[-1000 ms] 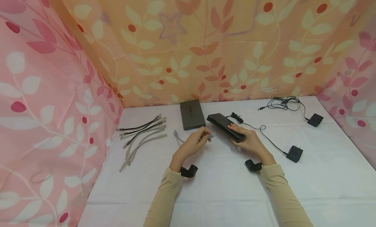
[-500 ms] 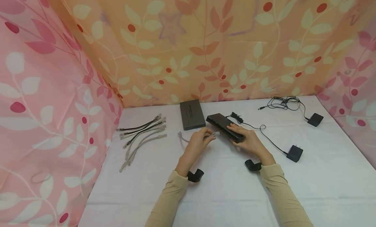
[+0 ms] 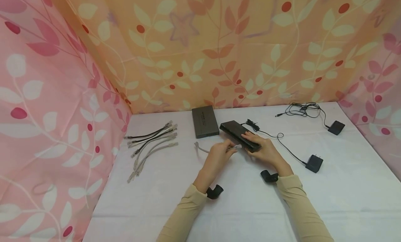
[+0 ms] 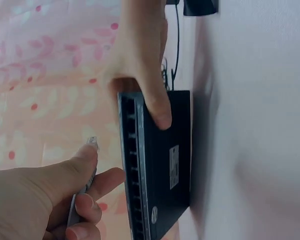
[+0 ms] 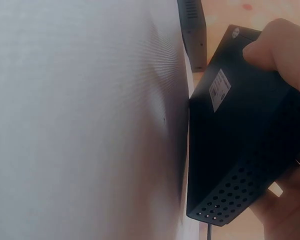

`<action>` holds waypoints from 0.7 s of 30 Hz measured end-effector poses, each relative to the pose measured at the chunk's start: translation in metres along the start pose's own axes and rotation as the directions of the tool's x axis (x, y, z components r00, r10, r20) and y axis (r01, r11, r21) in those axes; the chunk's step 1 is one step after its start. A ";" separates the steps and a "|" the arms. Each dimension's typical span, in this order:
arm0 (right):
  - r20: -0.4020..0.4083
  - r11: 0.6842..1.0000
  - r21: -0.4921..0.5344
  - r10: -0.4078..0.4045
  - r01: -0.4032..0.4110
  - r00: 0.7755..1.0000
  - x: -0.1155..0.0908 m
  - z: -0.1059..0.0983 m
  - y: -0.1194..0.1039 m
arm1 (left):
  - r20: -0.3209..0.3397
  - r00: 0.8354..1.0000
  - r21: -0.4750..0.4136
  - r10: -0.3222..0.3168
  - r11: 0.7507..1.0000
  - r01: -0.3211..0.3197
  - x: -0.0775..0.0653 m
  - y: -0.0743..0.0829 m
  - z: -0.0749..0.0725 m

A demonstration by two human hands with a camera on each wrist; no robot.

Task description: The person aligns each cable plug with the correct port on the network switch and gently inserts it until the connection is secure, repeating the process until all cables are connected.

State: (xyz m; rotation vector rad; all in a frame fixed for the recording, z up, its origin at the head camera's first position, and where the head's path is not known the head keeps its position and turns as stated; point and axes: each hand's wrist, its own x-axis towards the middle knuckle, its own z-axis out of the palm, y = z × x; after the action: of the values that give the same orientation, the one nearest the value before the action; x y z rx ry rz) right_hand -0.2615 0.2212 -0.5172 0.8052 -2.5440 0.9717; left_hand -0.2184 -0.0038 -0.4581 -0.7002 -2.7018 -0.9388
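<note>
My left hand [image 3: 217, 158] pinches a short grey network cable [image 3: 202, 149] near one end. Its clear plug [image 4: 92, 142] sticks out past the thumb, close to the black network switch [image 3: 233, 129] but apart from it in the left wrist view. The cable's other end trails to the left over the table. My right hand [image 3: 267, 151] grips the switch by its near end and holds it tilted up, thumb on the labelled face. A row of ports [image 4: 134, 155] faces the left hand. Vent holes [image 5: 227, 197] show on one end of the switch.
A second, grey switch [image 3: 205, 122] lies flat behind. Several short network cables [image 3: 153, 141] lie at the left. A power adapter [image 3: 314, 163] lies at right, its cord running toward the held switch. Another adapter [image 3: 336, 128] with a coiled cord lies farther back.
My left hand has moved right and slightly toward me with the cable, bringing the plug nearer the switch's close end. The right hand and the switch have stayed nearly still.
</note>
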 end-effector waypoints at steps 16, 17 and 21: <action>0.008 0.999 0.001 0.035 -0.035 0.999 0.003 0.003 -0.009 | -0.070 0.995 0.092 0.069 0.994 -0.063 -0.005 0.003 0.016; 0.008 0.999 0.004 0.037 -0.037 0.999 0.002 0.003 -0.010 | -0.073 0.995 0.102 0.074 0.993 -0.066 -0.005 0.003 0.018; 0.008 0.999 0.010 0.049 -0.049 0.999 0.003 0.006 -0.013 | -0.082 0.992 0.134 0.092 0.988 -0.080 -0.006 0.003 0.022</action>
State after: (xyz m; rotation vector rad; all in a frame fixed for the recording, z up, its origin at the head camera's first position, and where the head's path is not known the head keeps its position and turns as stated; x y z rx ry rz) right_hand -0.2566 0.2079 -0.5134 0.7547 -2.5789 0.9984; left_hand -0.2125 0.0096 -0.4759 -0.7247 -2.6050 -0.7475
